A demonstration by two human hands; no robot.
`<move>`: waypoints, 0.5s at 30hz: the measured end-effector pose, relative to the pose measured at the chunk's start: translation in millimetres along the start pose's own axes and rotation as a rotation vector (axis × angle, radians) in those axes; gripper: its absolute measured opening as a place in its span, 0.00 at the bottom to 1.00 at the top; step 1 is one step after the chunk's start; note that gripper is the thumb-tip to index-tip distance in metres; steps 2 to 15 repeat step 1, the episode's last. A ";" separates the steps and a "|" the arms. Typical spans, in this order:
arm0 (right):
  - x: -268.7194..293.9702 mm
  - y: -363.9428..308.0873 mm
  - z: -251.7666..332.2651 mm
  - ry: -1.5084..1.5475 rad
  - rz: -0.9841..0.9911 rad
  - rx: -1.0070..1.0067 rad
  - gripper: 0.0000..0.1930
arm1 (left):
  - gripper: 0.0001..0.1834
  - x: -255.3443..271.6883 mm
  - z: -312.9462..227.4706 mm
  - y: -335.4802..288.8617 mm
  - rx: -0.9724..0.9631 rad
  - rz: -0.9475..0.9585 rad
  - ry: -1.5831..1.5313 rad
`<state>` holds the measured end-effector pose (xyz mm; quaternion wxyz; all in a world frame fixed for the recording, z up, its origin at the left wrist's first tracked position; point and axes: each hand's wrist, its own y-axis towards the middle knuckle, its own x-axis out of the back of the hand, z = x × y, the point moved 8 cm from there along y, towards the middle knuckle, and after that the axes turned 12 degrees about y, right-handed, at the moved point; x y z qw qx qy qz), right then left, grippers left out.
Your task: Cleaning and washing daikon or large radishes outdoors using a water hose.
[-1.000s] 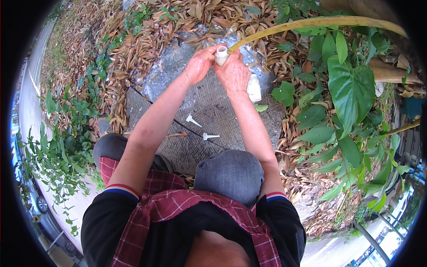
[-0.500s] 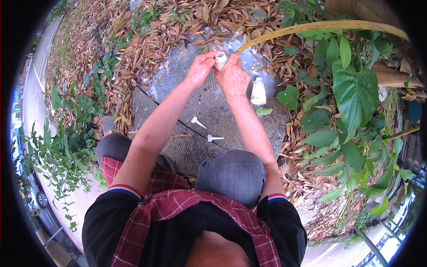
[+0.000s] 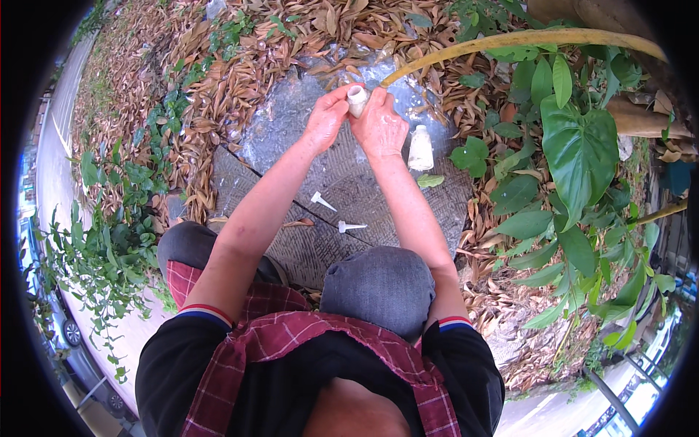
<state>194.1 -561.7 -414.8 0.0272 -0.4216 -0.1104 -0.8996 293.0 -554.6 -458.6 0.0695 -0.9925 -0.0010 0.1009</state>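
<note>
Over the far part of a round stone slab, both my hands are closed on a small white plastic bottle (image 3: 357,104). Its uncapped neck faces up toward me. My left hand (image 3: 325,122) grips the bottle from the left, fingers and thumb near the neck. From the right, my right hand (image 3: 380,125) wraps it and hides most of its body. A second white bottle (image 3: 421,149) lies or stands on the slab just right of my right wrist. Two white pointed nozzle caps, one nozzle cap (image 3: 323,202) and another nozzle cap (image 3: 352,227), lie between my forearms.
The slab (image 3: 255,207) has a dark crack running across it and whitish stains at its far side. Dry brown leaves (image 3: 196,95) surround it. A yellowish stem (image 3: 495,45) arches in from the right above broad green leaves (image 3: 579,156). My knee (image 3: 378,291) is close by.
The held bottle's mouth has tipped slightly to the left, with both hands still on it. The loose caps and second bottle keep their places on the slab.
</note>
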 end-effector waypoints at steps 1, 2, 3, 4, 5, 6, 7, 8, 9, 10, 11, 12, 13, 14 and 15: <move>-0.1 1.9 -0.3 0.004 -0.009 -0.005 0.27 | 0.21 -1.0 -0.2 0.5 -0.005 0.003 0.003; -0.1 1.9 -0.3 0.004 -0.009 -0.005 0.27 | 0.21 -1.0 -0.2 0.5 -0.005 0.003 0.003; -0.1 1.9 -0.3 0.004 -0.009 -0.005 0.27 | 0.21 -1.0 -0.2 0.5 -0.005 0.003 0.003; -0.1 1.9 -0.3 0.004 -0.009 -0.005 0.27 | 0.21 -1.0 -0.2 0.5 -0.005 0.003 0.003; -0.1 1.9 -0.3 0.004 -0.009 -0.005 0.27 | 0.21 -1.0 -0.2 0.5 -0.005 0.003 0.003; -0.1 1.9 -0.3 0.004 -0.009 -0.005 0.27 | 0.21 -1.0 -0.2 0.5 -0.005 0.003 0.003; -0.1 1.9 -0.3 0.004 -0.009 -0.005 0.27 | 0.21 -1.0 -0.2 0.5 -0.005 0.003 0.003; -0.1 1.9 -0.3 0.004 -0.009 -0.005 0.27 | 0.21 -1.0 -0.2 0.5 -0.005 0.003 0.003; -0.1 1.9 -0.3 0.004 -0.009 -0.005 0.27 | 0.21 -1.0 -0.2 0.5 -0.005 0.003 0.003; -0.1 1.9 -0.3 0.004 -0.009 -0.005 0.27 | 0.21 -1.0 -0.2 0.5 -0.005 0.003 0.003; -0.1 1.9 -0.3 0.004 -0.009 -0.005 0.27 | 0.21 -1.0 -0.2 0.5 -0.005 0.003 0.003; -0.1 1.9 -0.3 0.004 -0.009 -0.005 0.27 | 0.21 -1.0 -0.2 0.5 -0.005 0.003 0.003; -0.1 1.9 -0.3 0.004 -0.009 -0.005 0.27 | 0.21 -1.0 -0.2 0.5 -0.005 0.003 0.003; -0.1 1.9 -0.3 0.004 -0.009 -0.005 0.27 | 0.21 -1.0 -0.2 0.5 -0.005 0.003 0.003; -0.1 1.9 -0.3 0.004 -0.009 -0.005 0.27 | 0.21 -1.0 -0.2 0.5 -0.005 0.003 0.003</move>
